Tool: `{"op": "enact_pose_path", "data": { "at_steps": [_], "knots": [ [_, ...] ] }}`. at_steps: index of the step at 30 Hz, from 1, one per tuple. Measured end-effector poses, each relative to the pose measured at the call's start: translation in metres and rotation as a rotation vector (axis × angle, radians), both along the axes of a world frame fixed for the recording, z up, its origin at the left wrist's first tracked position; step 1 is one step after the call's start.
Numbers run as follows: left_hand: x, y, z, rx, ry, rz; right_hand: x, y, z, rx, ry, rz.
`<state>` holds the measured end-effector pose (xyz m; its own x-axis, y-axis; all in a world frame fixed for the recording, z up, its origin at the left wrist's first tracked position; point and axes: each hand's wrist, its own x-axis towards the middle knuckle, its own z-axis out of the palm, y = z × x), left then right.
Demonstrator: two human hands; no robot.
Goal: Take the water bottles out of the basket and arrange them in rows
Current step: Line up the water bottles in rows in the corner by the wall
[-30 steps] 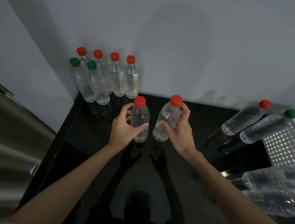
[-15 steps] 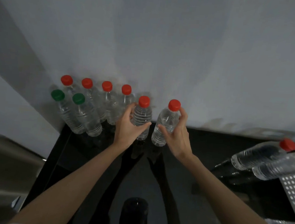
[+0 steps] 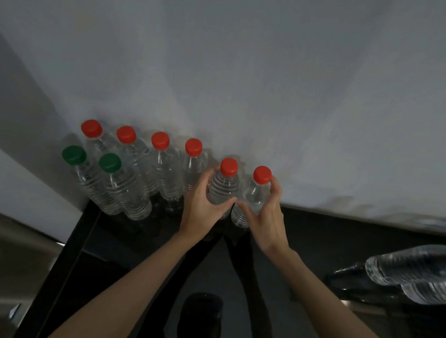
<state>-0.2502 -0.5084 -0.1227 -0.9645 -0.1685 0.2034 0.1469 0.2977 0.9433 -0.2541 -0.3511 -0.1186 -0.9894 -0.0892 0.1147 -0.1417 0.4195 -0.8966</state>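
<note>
My left hand (image 3: 202, 210) grips a clear red-capped water bottle (image 3: 224, 185), held upright near the back wall. Beside it, my right hand (image 3: 266, 218) grips a second red-capped bottle (image 3: 254, 196). Both bottles sit just right of a back row of several red-capped bottles (image 3: 160, 163) along the wall. In front of that row, at the left, two green-capped bottles (image 3: 112, 183) stand. The basket is out of frame; more bottles (image 3: 418, 269) lie tilted at the right edge.
A glossy black tabletop (image 3: 317, 244) meets a pale grey wall (image 3: 251, 77) at the back. The table's left edge (image 3: 75, 237) drops to a grey-brown surface. My reflection shows in the tabletop.
Both hands have carried their bottles farther back toward the wall, closing in on the right end of the red-capped row. The view has shifted so the basket has left the frame.
</note>
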Motion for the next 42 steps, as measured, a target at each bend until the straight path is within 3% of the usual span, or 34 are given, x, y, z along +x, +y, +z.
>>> {"op": "enact_pose_path", "data": {
  "at_steps": [6, 9, 11, 14, 15, 17, 29, 38, 42],
  "knots": [
    [0.013, 0.004, -0.008, 0.095, -0.009, -0.006, 0.005, -0.002, -0.002, 0.049, 0.023, 0.001],
    [0.037, 0.011, -0.010, 0.184, -0.131, 0.150, 0.004, 0.000, -0.001, 0.088, 0.036, 0.034],
    [0.044, 0.012, -0.015, 0.398, -0.335, 0.270, 0.003, 0.002, -0.002, 0.110, 0.051, 0.059],
    [0.032, 0.008, -0.020, 1.073, -0.736, 0.282, -0.002, 0.004, -0.002, 0.106, 0.047, 0.084],
    [0.027, 0.007, -0.020, 1.219, -0.814, 0.268, -0.003, 0.005, -0.001, 0.097, 0.041, 0.085],
    [0.019, 0.009, -0.022, 1.333, -0.866, 0.256, -0.005, 0.005, 0.000, 0.084, 0.042, 0.086],
    [-0.018, 0.008, -0.051, 1.536, -0.693, 0.198, -0.026, -0.007, -0.008, 0.053, 0.057, 0.031],
    [-0.024, 0.007, -0.041, 1.439, -0.762, 0.277, -0.035, -0.019, -0.006, 0.082, 0.087, -0.129],
    [-0.010, 0.013, -0.025, 1.272, -0.816, 0.176, -0.035, -0.014, 0.004, 0.087, -0.032, -0.112]
  ]
}}
